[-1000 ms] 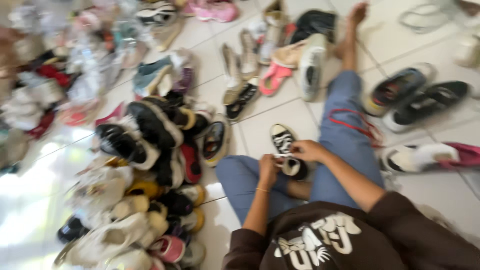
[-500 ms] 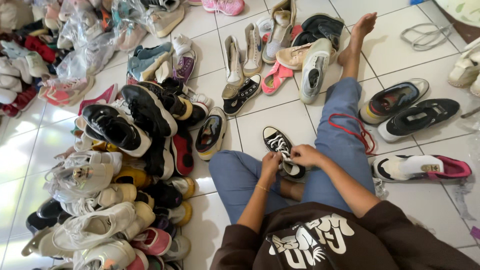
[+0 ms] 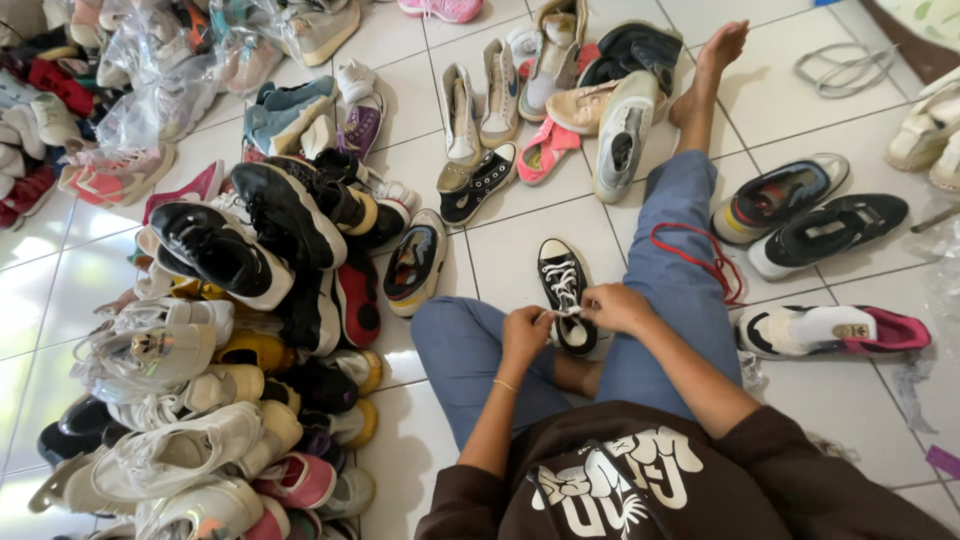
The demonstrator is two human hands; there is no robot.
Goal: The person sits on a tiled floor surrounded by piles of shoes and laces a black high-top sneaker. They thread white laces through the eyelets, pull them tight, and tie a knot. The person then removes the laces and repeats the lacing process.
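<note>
I sit on a white tiled floor with my legs in blue jeans. A black canvas sneaker (image 3: pixel 563 280) with white laces and a white toe cap lies between my knees. My left hand (image 3: pixel 526 329) and my right hand (image 3: pixel 612 305) meet at its heel end, each pinching a white lace (image 3: pixel 566 311). A red lace (image 3: pixel 700 255) lies draped over my right thigh. A matching black canvas sneaker (image 3: pixel 482 181) lies further out on the floor.
A big heap of mixed shoes (image 3: pixel 230 340) fills the left side. Shoes in plastic bags (image 3: pixel 150 90) lie at top left. A black trainer (image 3: pixel 830 232), a dark multicoloured trainer (image 3: pixel 782 196) and a white-and-pink one (image 3: pixel 835 330) lie on the right. Grey laces (image 3: pixel 845 68) are coiled at top right.
The view has steadied and shifted a little. Both hands stay on the black sneaker's laces, working close together at its heel end.
</note>
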